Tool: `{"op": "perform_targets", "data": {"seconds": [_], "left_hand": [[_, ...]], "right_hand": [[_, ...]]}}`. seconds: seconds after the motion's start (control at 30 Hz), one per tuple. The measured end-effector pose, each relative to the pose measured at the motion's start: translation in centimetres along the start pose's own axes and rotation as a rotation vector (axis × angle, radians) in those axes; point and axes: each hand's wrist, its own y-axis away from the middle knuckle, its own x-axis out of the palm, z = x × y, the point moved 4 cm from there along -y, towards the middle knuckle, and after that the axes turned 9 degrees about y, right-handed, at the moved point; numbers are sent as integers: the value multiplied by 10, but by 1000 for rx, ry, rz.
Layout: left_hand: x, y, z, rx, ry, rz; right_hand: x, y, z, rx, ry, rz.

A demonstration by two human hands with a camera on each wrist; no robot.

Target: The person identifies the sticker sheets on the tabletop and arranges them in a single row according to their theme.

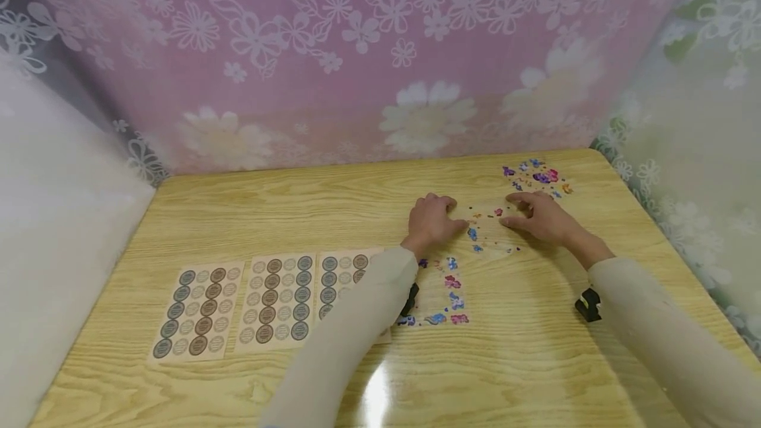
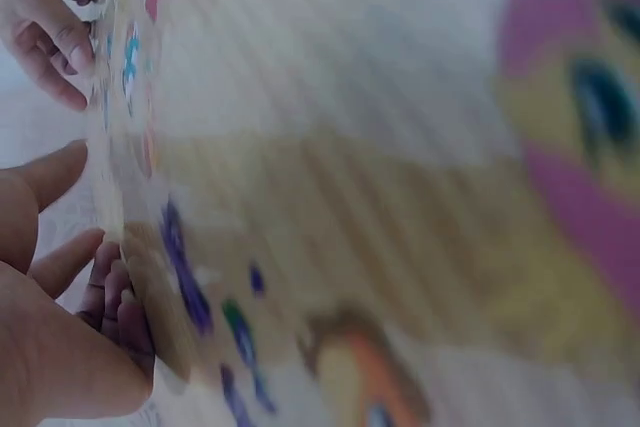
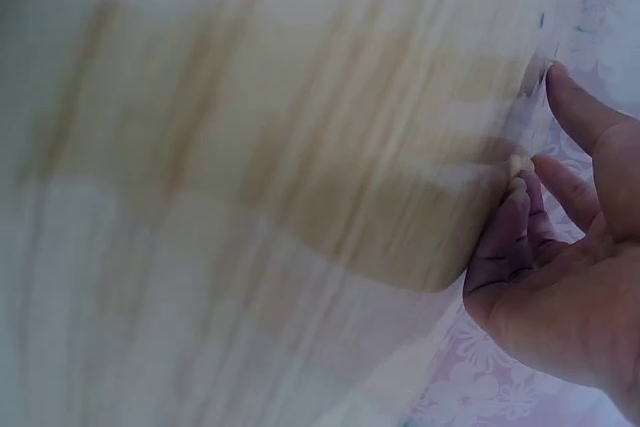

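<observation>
A clear sheet with small colourful stickers (image 1: 472, 234) lies on the table between my two hands. My left hand (image 1: 431, 222) rests at its left side, thumb and forefinger apart. On the opposite side, my right hand (image 1: 543, 216) touches down near the sheet's edge, its thumb and forefinger spread with a gap between them. In the left wrist view, the left hand's (image 2: 70, 347) thumb and forefinger stretch out while the other fingers bend under. The right wrist view has the right hand's (image 3: 570, 287) fingertips at the tabletop; the sheet's edge there is hard to make out.
Another sticker cluster (image 1: 541, 178) lies behind my right hand. A clear sheet of cartoon stickers (image 1: 456, 301) lies nearer, partly under my left forearm. Paper sheets of round labels (image 1: 202, 309) stand in a row at left on the wooden table (image 1: 475, 382). Flowered curtains (image 1: 333, 84) surround it.
</observation>
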Motion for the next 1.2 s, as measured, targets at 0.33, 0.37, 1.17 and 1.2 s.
{"op": "perform_targets", "data": {"seconds": [0.33, 0.37, 1.17, 1.2], "left_hand": [[5, -2, -2, -62, -50, -38], [5, -2, -3, -65, -49, -36], [5, -2, -1, -79, -8, -46], [4, -2, -1, -79, -6, -46]], "right_hand": [[-1, -3, 1, -31, -3, 8], [-1, -4, 1, -35, 7, 9], [-8, -16, 0, -46, 57, 123], [-8, -17, 0, -51, 54, 120]]}}
